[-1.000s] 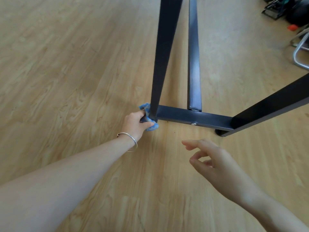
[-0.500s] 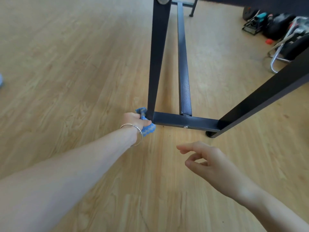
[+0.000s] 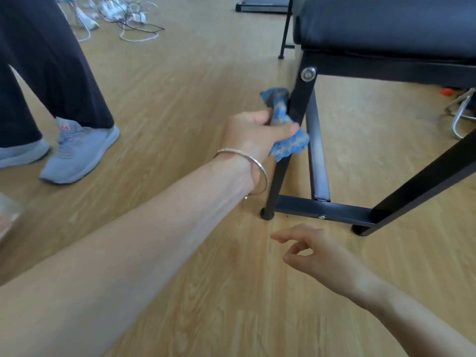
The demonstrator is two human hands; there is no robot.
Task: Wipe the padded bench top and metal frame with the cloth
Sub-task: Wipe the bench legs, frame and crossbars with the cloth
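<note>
The blue cloth (image 3: pixel 279 106) is bunched in the left grip (image 3: pixel 253 135), whose fingers and thumb clench it against the bench's black metal leg (image 3: pixel 301 99). It sits partway up the leg, below the bolt (image 3: pixel 308 74), and the padded top (image 3: pixel 386 21) lies above and to the right of that grip. A silver bangle (image 3: pixel 255 173) rings the wrist behind it. The right grip (image 3: pixel 316 253) hovers nearer the camera, released, fingers loosely curled around nothing, just short of the low crossbar (image 3: pixel 322 211). Well left of the left grip, another person's grey sneaker (image 3: pixel 77 153) rests on the wooden floor (image 3: pixel 180 86).
</note>
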